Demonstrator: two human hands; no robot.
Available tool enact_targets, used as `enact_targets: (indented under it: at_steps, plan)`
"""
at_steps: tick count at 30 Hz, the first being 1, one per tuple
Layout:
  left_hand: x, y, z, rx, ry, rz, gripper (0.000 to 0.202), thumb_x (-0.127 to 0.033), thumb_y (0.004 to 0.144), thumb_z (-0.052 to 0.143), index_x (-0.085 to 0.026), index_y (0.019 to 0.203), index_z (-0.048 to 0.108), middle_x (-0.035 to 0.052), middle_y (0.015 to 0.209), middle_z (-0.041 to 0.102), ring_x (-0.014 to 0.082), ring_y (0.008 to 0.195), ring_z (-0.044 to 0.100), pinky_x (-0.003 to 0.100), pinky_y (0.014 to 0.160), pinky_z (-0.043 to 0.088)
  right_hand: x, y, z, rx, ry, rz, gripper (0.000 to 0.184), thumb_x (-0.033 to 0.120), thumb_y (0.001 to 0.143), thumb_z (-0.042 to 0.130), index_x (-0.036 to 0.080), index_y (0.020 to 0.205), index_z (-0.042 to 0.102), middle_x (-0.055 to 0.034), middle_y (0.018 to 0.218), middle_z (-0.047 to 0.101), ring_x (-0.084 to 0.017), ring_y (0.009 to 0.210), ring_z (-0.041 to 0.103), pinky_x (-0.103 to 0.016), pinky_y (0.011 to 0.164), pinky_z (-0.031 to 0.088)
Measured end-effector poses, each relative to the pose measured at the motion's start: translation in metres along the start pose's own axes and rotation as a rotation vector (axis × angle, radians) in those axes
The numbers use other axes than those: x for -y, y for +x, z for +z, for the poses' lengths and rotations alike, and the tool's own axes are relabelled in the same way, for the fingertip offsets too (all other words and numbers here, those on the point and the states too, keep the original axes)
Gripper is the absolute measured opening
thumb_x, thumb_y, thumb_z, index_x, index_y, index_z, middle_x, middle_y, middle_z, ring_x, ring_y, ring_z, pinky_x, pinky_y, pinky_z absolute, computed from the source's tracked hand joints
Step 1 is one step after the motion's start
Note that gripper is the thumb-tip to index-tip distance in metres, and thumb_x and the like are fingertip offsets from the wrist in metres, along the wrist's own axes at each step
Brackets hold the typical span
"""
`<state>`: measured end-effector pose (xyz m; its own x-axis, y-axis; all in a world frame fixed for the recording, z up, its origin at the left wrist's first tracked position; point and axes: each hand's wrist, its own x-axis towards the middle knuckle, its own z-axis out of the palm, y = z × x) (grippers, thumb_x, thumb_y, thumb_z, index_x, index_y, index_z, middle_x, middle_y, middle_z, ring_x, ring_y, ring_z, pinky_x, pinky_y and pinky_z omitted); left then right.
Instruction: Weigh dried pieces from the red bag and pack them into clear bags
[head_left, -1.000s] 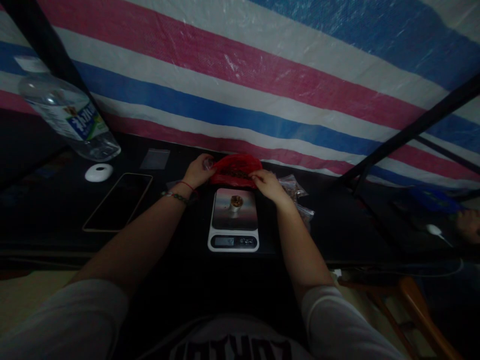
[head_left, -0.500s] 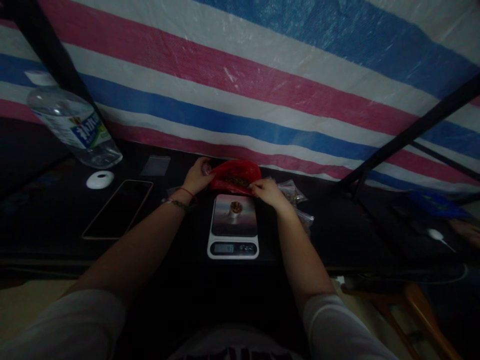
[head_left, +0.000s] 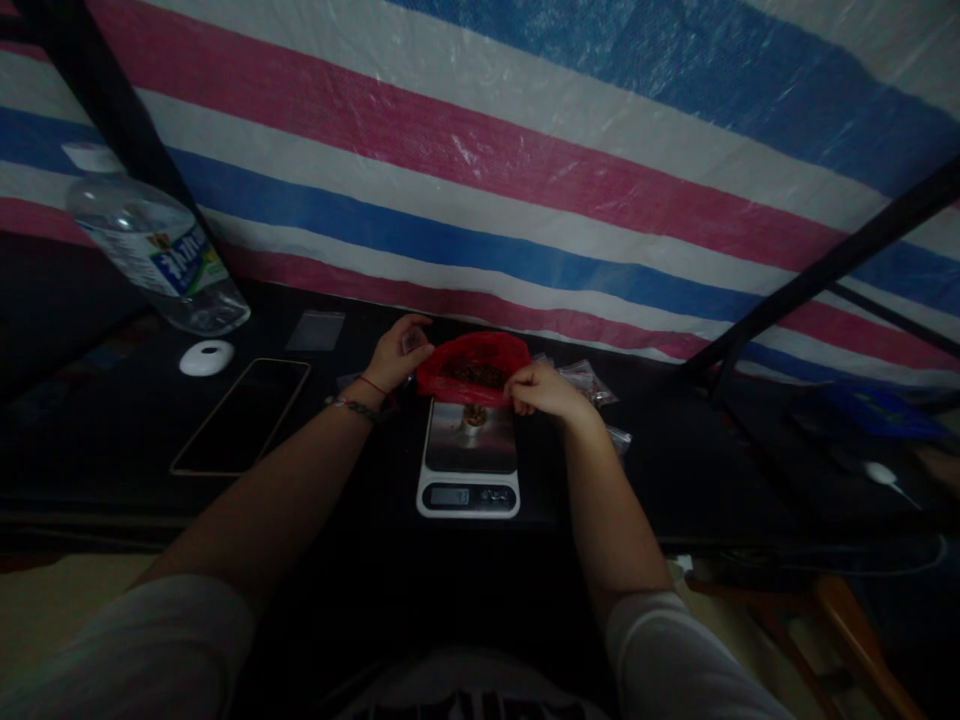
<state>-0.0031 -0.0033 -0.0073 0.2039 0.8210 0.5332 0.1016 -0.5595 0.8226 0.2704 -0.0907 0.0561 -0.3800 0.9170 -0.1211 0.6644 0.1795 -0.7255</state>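
Note:
A red plastic bag point(head_left: 472, 364) with dark brown bits inside lies open at the back of a dark table. My left hand point(head_left: 396, 351) grips its left edge, fingers curled. My right hand point(head_left: 541, 389) pinches its right edge, fingers closed. Just in front of the bag stands a white digital kitchen scale point(head_left: 469, 463) with a small round cup point(head_left: 473, 415) on its plate, holding a few brown bits. The scale's display is lit but unreadable.
A dark phone point(head_left: 241, 414) lies left of the scale, with a white round puck point(head_left: 206, 357), a clear small zip bag point(head_left: 315, 330) and a water bottle point(head_left: 154, 246) behind it. Filled clear bags point(head_left: 592, 385) lie right of my hand. A striped tarp point(head_left: 525, 170) backs the table.
My right hand has drawn the bag's right edge a little toward me and closed into a tighter pinch. My left hand's fingers curled at the bag's left edge.

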Motion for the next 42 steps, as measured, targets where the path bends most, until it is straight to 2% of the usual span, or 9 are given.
enact_targets:
  at_steps: [4, 6, 12, 15, 21, 24, 31, 38, 42]
  plan:
    - [0.004, 0.004, -0.002, -0.195, 0.115, 0.028, 0.041, -0.037, 0.075, 0.062, -0.017, 0.11, 0.056, 0.0015, 0.078, 0.058, 0.0162, 0.072, 0.055, 0.029, 0.071, 0.046, -0.002, 0.006, 0.0, -0.309, -0.147, -0.214, 0.019, 0.019, 0.079, 0.052, 0.015, 0.076, 0.07, -0.0032, 0.071, 0.069, -0.013, 0.066, 0.062, -0.024, 0.064, 0.046]
    - [0.005, 0.005, -0.002, -0.215, 0.173, 0.012, 0.04, -0.035, 0.074, 0.063, -0.016, 0.109, 0.056, 0.0011, 0.078, 0.058, 0.016, 0.072, 0.055, 0.03, 0.072, 0.046, -0.005, 0.01, 0.003, -0.358, -0.206, -0.283, 0.017, 0.019, 0.08, 0.056, 0.016, 0.082, 0.072, -0.005, 0.083, 0.072, -0.015, 0.077, 0.064, -0.026, 0.073, 0.046]
    - [0.001, 0.002, 0.004, 0.087, 0.173, -0.038, 0.049, -0.033, 0.069, 0.066, -0.017, 0.115, 0.055, 0.0011, 0.082, 0.061, 0.0166, 0.074, 0.057, 0.031, 0.073, 0.047, -0.011, 0.021, 0.016, -0.1, -0.274, -0.314, 0.019, 0.01, 0.077, 0.06, 0.019, 0.087, 0.074, -0.0045, 0.09, 0.072, -0.016, 0.084, 0.064, -0.027, 0.08, 0.046]
    - [-0.002, 0.0, 0.004, 0.214, 0.161, -0.035, 0.048, -0.03, 0.066, 0.065, -0.018, 0.112, 0.058, 0.0016, 0.086, 0.062, 0.0183, 0.078, 0.058, 0.032, 0.074, 0.047, -0.009, 0.021, 0.018, -0.068, -0.257, -0.295, 0.017, 0.011, 0.075, 0.064, 0.019, 0.085, 0.074, -0.0036, 0.088, 0.072, -0.015, 0.083, 0.064, -0.026, 0.078, 0.045]
    - [-0.009, -0.002, 0.004, 0.29, -0.005, -0.097, 0.043, -0.023, 0.065, 0.057, -0.017, 0.108, 0.059, -0.0016, 0.071, 0.057, 0.0157, 0.067, 0.055, 0.027, 0.063, 0.044, -0.002, 0.017, 0.016, 0.015, -0.231, -0.258, 0.012, 0.014, 0.075, 0.067, 0.017, 0.084, 0.073, -0.003, 0.083, 0.071, -0.014, 0.076, 0.063, -0.024, 0.072, 0.044]
    - [-0.008, -0.002, 0.004, 0.236, 0.035, -0.097, 0.038, -0.023, 0.067, 0.056, -0.017, 0.104, 0.061, -0.0013, 0.07, 0.057, 0.0152, 0.066, 0.054, 0.027, 0.064, 0.044, -0.003, 0.015, 0.015, -0.019, -0.214, -0.294, 0.011, 0.016, 0.079, 0.063, 0.017, 0.084, 0.073, -0.0039, 0.085, 0.071, -0.014, 0.079, 0.063, -0.025, 0.075, 0.045]
    - [0.003, 0.004, -0.001, -0.08, 0.175, -0.068, 0.048, -0.03, 0.07, 0.062, -0.016, 0.115, 0.054, -0.0009, 0.075, 0.055, 0.0151, 0.069, 0.054, 0.03, 0.071, 0.047, -0.013, 0.031, 0.012, -0.302, -0.173, -0.232, 0.022, 0.015, 0.085, 0.053, 0.018, 0.097, 0.071, -0.006, 0.098, 0.071, -0.016, 0.091, 0.064, -0.03, 0.085, 0.047]
    - [0.003, 0.006, -0.001, -0.182, 0.222, -0.105, 0.062, -0.035, 0.065, 0.069, -0.015, 0.121, 0.05, 0.0088, 0.108, 0.059, 0.0242, 0.1, 0.057, 0.04, 0.092, 0.043, 0.004, 0.072, 0.019, -0.005, -0.448, -0.248, 0.022, 0.019, 0.081, 0.061, 0.019, 0.101, 0.071, -0.0062, 0.106, 0.07, -0.019, 0.098, 0.063, -0.029, 0.089, 0.045]
    - [0.003, 0.006, -0.001, -0.179, 0.169, -0.133, 0.055, -0.037, 0.067, 0.068, -0.013, 0.115, 0.053, 0.0077, 0.099, 0.06, 0.0218, 0.092, 0.058, 0.038, 0.088, 0.046, 0.011, 0.086, 0.028, 0.066, -0.51, -0.184, 0.026, 0.023, 0.076, 0.067, 0.02, 0.102, 0.071, -0.0054, 0.102, 0.072, -0.019, 0.09, 0.066, -0.024, 0.079, 0.047]
